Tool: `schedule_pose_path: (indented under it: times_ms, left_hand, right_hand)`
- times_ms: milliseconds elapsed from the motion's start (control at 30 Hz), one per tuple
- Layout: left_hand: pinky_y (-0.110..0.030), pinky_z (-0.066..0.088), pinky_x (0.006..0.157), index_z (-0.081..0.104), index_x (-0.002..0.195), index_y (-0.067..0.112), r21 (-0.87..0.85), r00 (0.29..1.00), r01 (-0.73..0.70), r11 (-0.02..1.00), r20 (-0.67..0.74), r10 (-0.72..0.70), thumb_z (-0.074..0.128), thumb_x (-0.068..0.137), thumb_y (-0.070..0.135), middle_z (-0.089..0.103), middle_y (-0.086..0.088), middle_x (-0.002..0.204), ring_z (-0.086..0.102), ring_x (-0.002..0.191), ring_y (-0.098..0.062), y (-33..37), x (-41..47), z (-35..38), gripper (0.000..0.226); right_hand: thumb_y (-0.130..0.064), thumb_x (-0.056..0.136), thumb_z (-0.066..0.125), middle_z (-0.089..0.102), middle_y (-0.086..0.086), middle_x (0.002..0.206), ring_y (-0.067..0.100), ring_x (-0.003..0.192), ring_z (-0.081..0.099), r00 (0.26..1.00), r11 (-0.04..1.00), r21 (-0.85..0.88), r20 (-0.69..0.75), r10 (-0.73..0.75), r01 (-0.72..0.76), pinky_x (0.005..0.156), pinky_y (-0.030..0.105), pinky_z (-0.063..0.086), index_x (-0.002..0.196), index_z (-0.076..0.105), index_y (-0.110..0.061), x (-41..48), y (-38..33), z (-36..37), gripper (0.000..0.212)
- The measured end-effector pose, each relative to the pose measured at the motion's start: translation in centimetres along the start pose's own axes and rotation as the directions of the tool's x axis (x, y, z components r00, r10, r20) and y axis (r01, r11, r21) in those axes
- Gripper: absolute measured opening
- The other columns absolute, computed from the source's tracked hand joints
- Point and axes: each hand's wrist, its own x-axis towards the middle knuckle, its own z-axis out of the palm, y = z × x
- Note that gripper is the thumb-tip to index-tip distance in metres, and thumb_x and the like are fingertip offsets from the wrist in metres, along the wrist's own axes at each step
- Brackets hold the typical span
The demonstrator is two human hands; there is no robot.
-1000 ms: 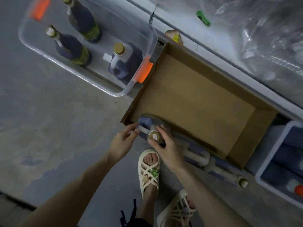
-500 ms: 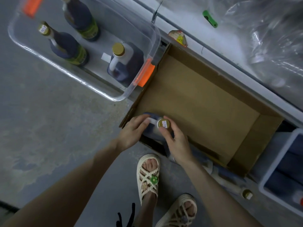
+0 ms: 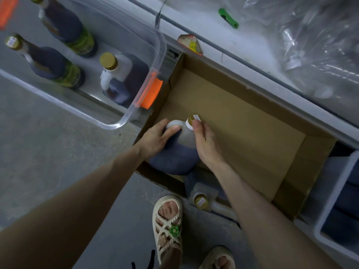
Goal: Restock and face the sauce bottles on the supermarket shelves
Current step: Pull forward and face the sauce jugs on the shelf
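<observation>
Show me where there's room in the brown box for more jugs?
Almost the whole cardboard box floor is bare, from the jug that the left hand and right hand hold at its near-left corner to the far wall and right end. The clear bin beside it is crowded with bottles.

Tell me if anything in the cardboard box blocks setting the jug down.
Nothing visible does. Left hand and right hand hold the jug at a near corner of the cardboard box; its floor shows bare, the patch under the jug is hidden.
</observation>
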Motion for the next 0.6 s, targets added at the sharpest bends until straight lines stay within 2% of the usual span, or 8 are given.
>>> schedule_pose_path:
  times_ms: [67,200,267,367,400,500,533,600]
  left_hand:
    - [-0.039,0.045,0.076,0.055,0.098,0.003,-0.004,1.0,0.005,1.0,-0.028,-0.005,0.047,0.096,0.041,0.058,-0.016,0.092,0.056,0.084,-0.026,0.5,-0.4,0.2,0.038]
    - [-0.028,0.041,0.067,0.053,0.087,0.017,-0.027,0.996,-0.021,0.999,-0.091,0.019,0.046,0.097,0.038,0.053,-0.001,0.079,0.051,0.073,-0.014,3.7,-2.9,-0.4,0.024]
    - [-0.031,0.043,0.069,0.056,0.095,0.009,0.0,0.993,-0.05,0.999,-0.104,0.049,0.046,0.097,0.038,0.054,-0.005,0.082,0.052,0.075,-0.016,6.5,-4.7,-1.0,0.031]
    - [-0.017,0.039,0.06,0.056,0.1,0.002,0.043,0.984,-0.116,0.992,-0.128,0.12,0.045,0.097,0.04,0.053,-0.008,0.082,0.05,0.072,-0.014,12.0,-8.3,-1.8,0.039]
    - [-0.017,0.039,0.06,0.057,0.1,0.0,0.042,0.979,-0.148,0.988,-0.133,0.152,0.046,0.097,0.04,0.053,-0.009,0.081,0.049,0.071,-0.015,14.0,-9.6,-2.2,0.041]
    - [-0.032,0.045,0.072,0.058,0.101,-0.001,0.017,0.965,-0.245,0.969,-0.091,0.245,0.049,0.094,0.049,0.057,-0.015,0.086,0.054,0.079,-0.023,20.9,-14.1,-3.4,0.051]
    - [-0.031,0.044,0.071,0.059,0.099,0.0,0.016,0.958,-0.276,0.961,-0.079,0.277,0.05,0.092,0.051,0.059,-0.014,0.086,0.055,0.079,-0.023,23.4,-15.7,-3.7,0.052]
    - [-0.023,0.041,0.065,0.06,0.093,0.006,0.031,0.941,-0.33,0.943,-0.069,0.332,0.05,0.095,0.044,0.06,-0.004,0.082,0.055,0.076,-0.014,28.8,-19.0,-4.2,0.039]
  right_hand:
    - [-0.031,0.102,0.039,0.047,-0.023,0.088,-0.006,0.08,0.05,1.0,1.0,0.011,0.018,-0.008,0.008,0.068,-0.006,0.032,0.116,0.055,-0.019,-0.2,-0.5,-0.4,0.024]
    - [-0.031,0.101,0.041,0.052,-0.016,0.09,-0.009,0.079,0.049,0.998,0.999,0.033,0.041,-0.044,0.042,0.068,-0.004,0.033,0.105,0.053,-0.023,-2.2,-3.2,-1.6,0.015]
    - [-0.032,0.101,0.041,0.054,-0.008,0.096,-0.007,0.081,0.05,0.997,0.996,0.043,0.028,-0.074,0.073,0.069,-0.003,0.034,0.105,0.054,-0.022,-4.1,-5.6,-2.8,0.017]
    - [-0.032,0.101,0.041,0.055,-0.004,0.101,-0.001,0.084,0.05,0.992,0.991,0.048,-0.029,-0.125,0.127,0.07,-0.004,0.033,0.109,0.057,-0.021,-7.9,-10.2,-5.6,0.022]
    - [-0.032,0.101,0.041,0.055,-0.006,0.102,0.0,0.087,0.049,0.989,0.989,0.042,-0.052,-0.139,0.141,0.071,-0.004,0.032,0.108,0.057,-0.023,-9.3,-11.9,-6.7,0.02]
    - [-0.035,0.101,0.041,0.057,-0.014,0.1,-0.002,0.092,0.05,0.976,0.982,0.04,-0.126,-0.177,0.184,0.074,-0.005,0.032,0.112,0.06,-0.027,-14.5,-17.7,-10.5,0.023]
    - [-0.036,0.1,0.042,0.057,-0.02,0.098,-0.008,0.089,0.051,0.969,0.979,0.043,-0.154,-0.193,0.201,0.074,-0.005,0.031,0.112,0.06,-0.029,-16.3,-19.7,-11.9,0.023]
    - [-0.037,0.1,0.041,0.053,-0.03,0.094,-0.013,0.086,0.05,0.951,0.97,0.038,-0.209,-0.226,0.239,0.075,-0.006,0.03,0.108,0.058,-0.033,-20.1,-23.9,-14.8,0.019]
